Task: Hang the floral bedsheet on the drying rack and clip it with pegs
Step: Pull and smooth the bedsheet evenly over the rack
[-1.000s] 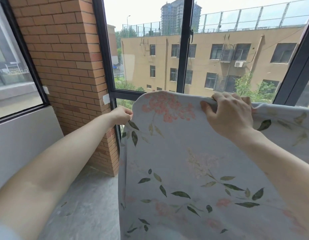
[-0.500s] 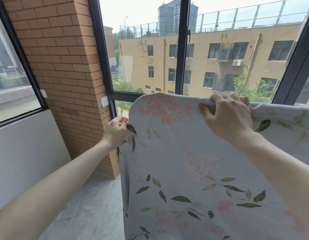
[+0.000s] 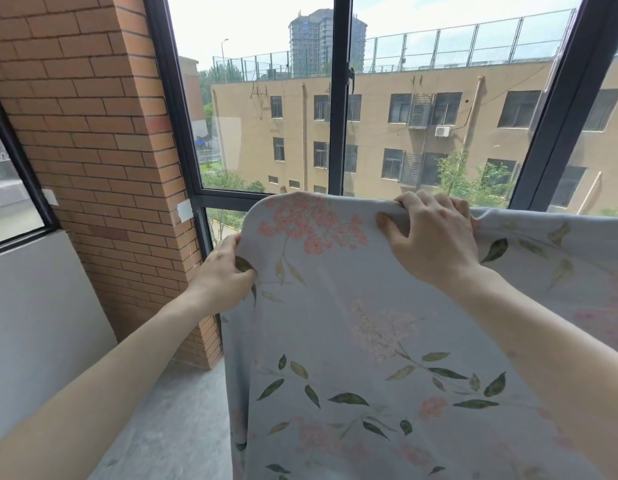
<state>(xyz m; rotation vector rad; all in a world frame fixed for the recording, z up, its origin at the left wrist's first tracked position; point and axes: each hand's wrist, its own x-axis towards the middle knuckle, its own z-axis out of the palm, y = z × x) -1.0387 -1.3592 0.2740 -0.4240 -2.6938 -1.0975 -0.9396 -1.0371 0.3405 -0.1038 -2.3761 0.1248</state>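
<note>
Head view, only one there is: the floral bedsheet [image 3: 387, 323] is draped over something at its top fold, right in front of the window [image 3: 266, 109], and hangs down from there to the bottom of the frame. Whatever it's slung over is hidden under the cloth, so the rack itself can't be made out.

The right hand [image 3: 435, 237] is curled over the top fold, fingers wrapped over the far side and thumb pressed on the near face, so a bunch of fabric is gripped there. The left hand [image 3: 224, 271] is lower down at the sheet's left edge, just below the rounded corner, and the edge is pinched between thumb and fingers. Both forearms are stretched out toward the sheet, bare.

The print is pale grey-blue with pink flower clusters and dark green leaves; one big pink cluster sits between the two hands, near the top.

A brick pillar [image 3: 92, 133] is seen left of the sheet, with a grey concrete floor [image 3: 169, 420] below it. A tan building [image 3: 421, 133] is visible through the glass
</note>
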